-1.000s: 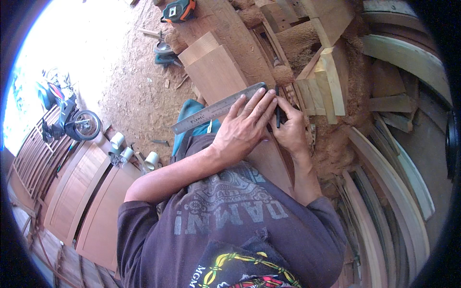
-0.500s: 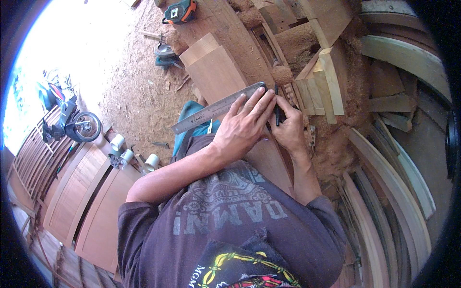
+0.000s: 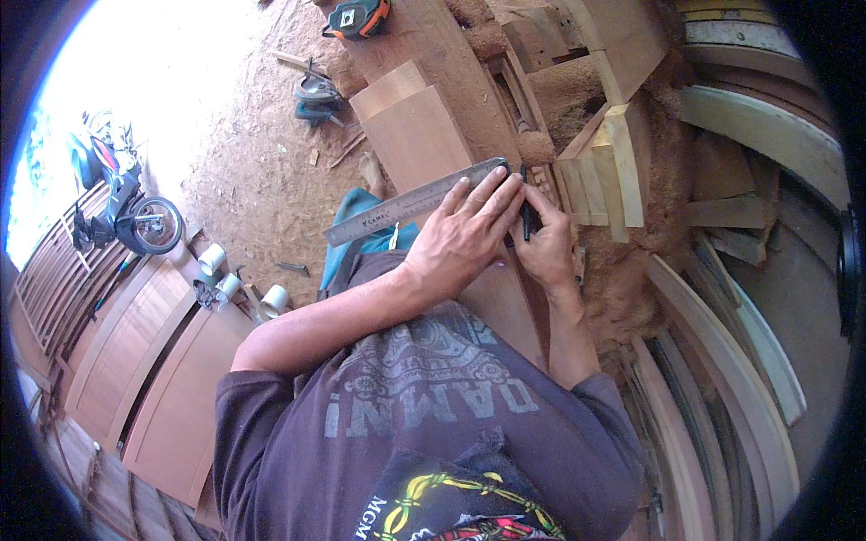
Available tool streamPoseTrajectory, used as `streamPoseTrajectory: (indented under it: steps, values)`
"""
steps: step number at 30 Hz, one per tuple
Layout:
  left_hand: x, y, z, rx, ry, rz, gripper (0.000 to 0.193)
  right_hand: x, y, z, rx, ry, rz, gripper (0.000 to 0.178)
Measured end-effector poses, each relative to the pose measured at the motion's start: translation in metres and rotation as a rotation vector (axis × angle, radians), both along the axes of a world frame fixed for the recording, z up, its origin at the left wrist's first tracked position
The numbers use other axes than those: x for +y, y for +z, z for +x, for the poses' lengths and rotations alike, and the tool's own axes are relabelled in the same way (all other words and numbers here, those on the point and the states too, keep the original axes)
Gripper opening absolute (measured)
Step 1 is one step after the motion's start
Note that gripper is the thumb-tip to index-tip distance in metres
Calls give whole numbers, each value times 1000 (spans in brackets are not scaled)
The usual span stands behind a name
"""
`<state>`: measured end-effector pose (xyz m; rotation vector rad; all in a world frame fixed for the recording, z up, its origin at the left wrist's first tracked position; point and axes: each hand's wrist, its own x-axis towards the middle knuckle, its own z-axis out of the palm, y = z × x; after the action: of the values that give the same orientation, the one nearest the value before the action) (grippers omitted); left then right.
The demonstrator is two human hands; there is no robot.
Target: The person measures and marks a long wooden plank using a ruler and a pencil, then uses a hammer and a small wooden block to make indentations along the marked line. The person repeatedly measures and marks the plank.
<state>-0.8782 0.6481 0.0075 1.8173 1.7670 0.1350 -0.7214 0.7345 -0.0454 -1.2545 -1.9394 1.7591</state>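
Note:
A steel try square (image 3: 388,214) with a marked blade lies across a long brown board (image 3: 505,302) in front of me. Its dark end is largely covered by fingers. My left hand (image 3: 460,234) rests on it, fingers stretched over the end and pressing it down; the thumb is hidden. Close beside those fingertips, my right hand (image 3: 548,248) pinches a black pen (image 3: 526,212) near the board's right edge. The pen stands steeply, and its tip is too small to make out. Two stacked wood pieces (image 3: 410,126) lie just beyond the square.
A tape measure (image 3: 356,18) sits at the board's far end. Left on the dusty ground is a teal power tool (image 3: 316,97). White cups (image 3: 273,300) stand beside wooden panels (image 3: 185,397), with a motorcycle (image 3: 135,212) farther off. Timber blocks (image 3: 613,171) and curved planks (image 3: 722,361) fill the right.
Both hands stay at the square and pen, with almost no shift between them. The whole view has turned slightly, moving the tape measure and ground things a little in the picture.

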Motion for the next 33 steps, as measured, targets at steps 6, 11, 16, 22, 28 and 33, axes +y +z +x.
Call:
streamPoseTrajectory:
  steps: [6,11,16,22,28,33]
  values:
    - [0,-4,0,15,-10,38,84,0,-3,1,13,16,4,42]
    - [-1,-4,1,2,0,48,78,-1,-5,1,18,14,-9,41]
    - [-1,-3,2,28,5,21,102,-2,-5,2,14,5,37,41]
    - [0,-5,1,35,-1,29,100,-2,-9,3,8,12,51,43]
    - [1,-3,-1,-16,5,10,99,53,23,5,147,-112,-114,29]
    - [2,-3,-1,-31,21,54,94,85,43,-29,244,216,91,25]
